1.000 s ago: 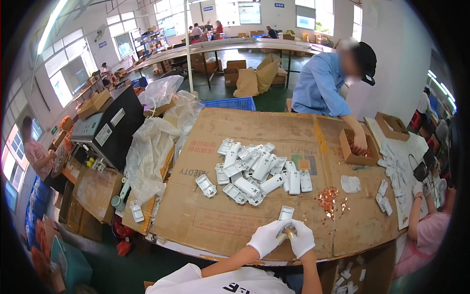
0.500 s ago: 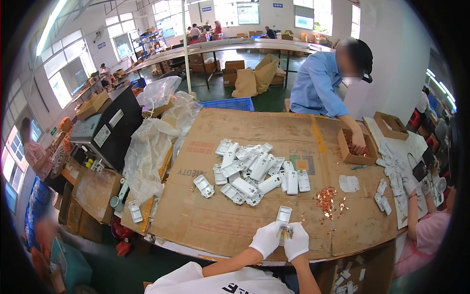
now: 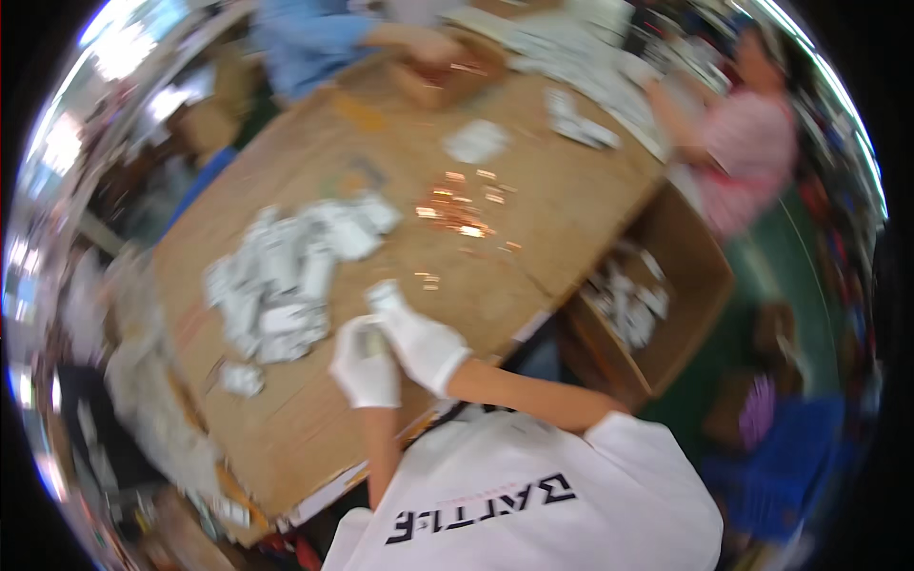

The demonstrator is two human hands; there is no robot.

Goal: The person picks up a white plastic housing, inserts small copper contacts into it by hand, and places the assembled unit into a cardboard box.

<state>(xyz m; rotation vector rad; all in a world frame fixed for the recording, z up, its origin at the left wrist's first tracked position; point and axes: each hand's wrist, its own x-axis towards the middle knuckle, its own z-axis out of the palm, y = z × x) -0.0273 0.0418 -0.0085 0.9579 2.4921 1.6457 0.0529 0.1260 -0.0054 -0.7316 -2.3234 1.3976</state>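
Two white-gloved hands meet over the near edge of the brown cardboard-covered table [image 3: 533, 219], frame heavily motion-blurred. Left hand [image 3: 367, 362] is curled closed around a small pale flat packet-like part [image 3: 373, 341]; right hand [image 3: 419, 338] lies touching it at its 2 o'clock, fingers [image 3: 386, 297] pinched on the top end of the same part. Exact shape of the part can't be made out through the blur. Pile of silvery-white flat packets [image 3: 286, 271] sits at 10 o'clock from the hands, close by; one stray packet [image 3: 240, 379] lies at 9 o'clock. Scatter of small copper-coloured metal pieces [image 3: 457, 211] at 1 o'clock, a bit further out. Open brown cardboard box [image 3: 685, 285] holding more silvery packets hangs off the table edge at 3 o'clock. A person in a blue shirt [image 3: 305, 38] works at 12 o'clock on the far side, a person in a pink top [image 3: 752, 143] at 2 o'clock.
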